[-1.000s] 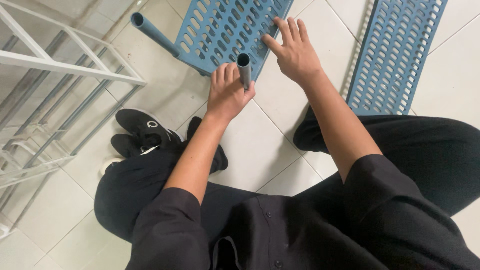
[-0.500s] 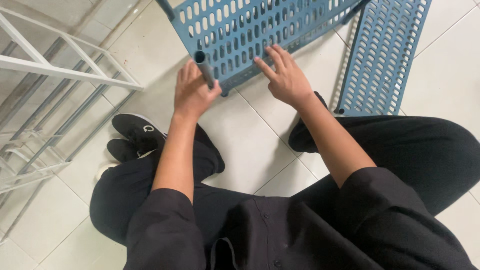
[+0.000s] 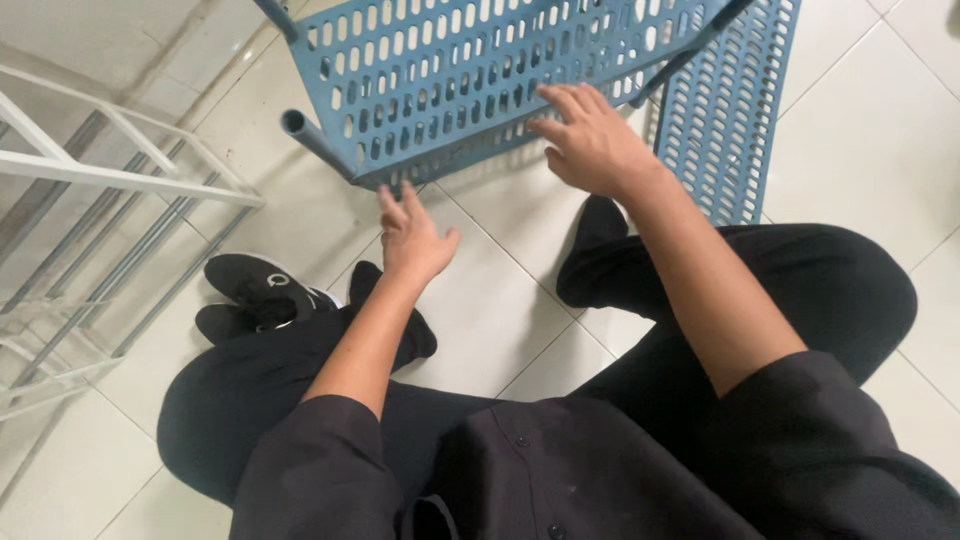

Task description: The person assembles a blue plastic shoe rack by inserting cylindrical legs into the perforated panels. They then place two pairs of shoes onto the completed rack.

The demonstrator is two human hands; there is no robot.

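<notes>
Blue perforated shelf panel (image 3: 470,80) tilted on tile floor (image 3: 480,300), tube leg (image 3: 315,140) at near-left corner. Right hand (image 3: 595,140) spread flat on its edge; left hand (image 3: 412,235) open, empty, just below. Prob. light, stiff plastic, slots give grip; best held by rim or leg.

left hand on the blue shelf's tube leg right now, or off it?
Apart. In the head view the left hand is open, with white floor tile showing between it and the tube leg of the blue perforated shelf.

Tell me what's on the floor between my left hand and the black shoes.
Nothing but bare white tile lies between the left hand and the black shoes, going by the head view.
</notes>
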